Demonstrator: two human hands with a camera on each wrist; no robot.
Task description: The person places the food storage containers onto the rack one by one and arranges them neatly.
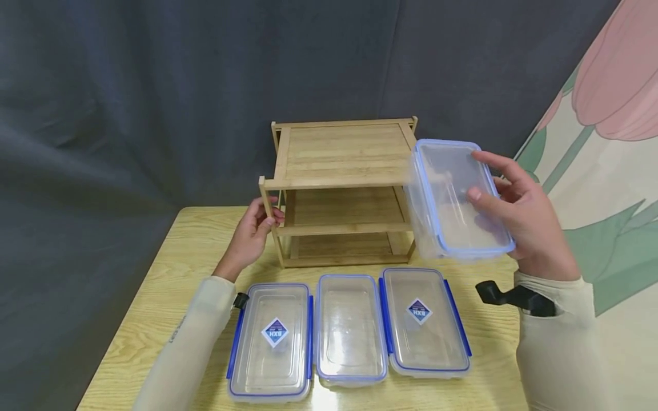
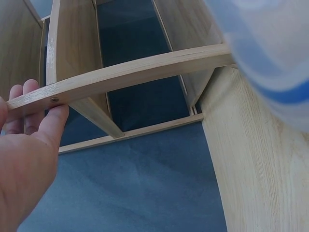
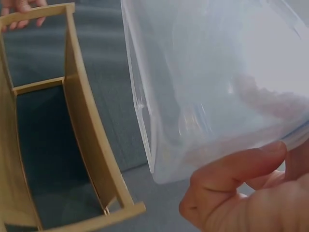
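Note:
My right hand (image 1: 534,220) grips a clear plastic food container (image 1: 452,177) with a light-blue rim, raised and tilted beside the right end of a wooden shelf rack (image 1: 344,151). In the right wrist view, my fingers (image 3: 236,169) hold one edge of the see-through container (image 3: 193,87). At the rack's other end, my left hand (image 1: 252,231) holds the front left post. The left wrist view shows the thumb and fingers of the left hand (image 2: 29,154) around that wooden post (image 2: 140,70).
Three more clear containers lie in a row before the rack: a left one (image 1: 269,365) and a right one (image 1: 432,342) with dark-blue side clips, and a middle one (image 1: 352,331). All rest on the wood-grain table (image 1: 159,297). A dark curtain (image 1: 205,85) hangs behind.

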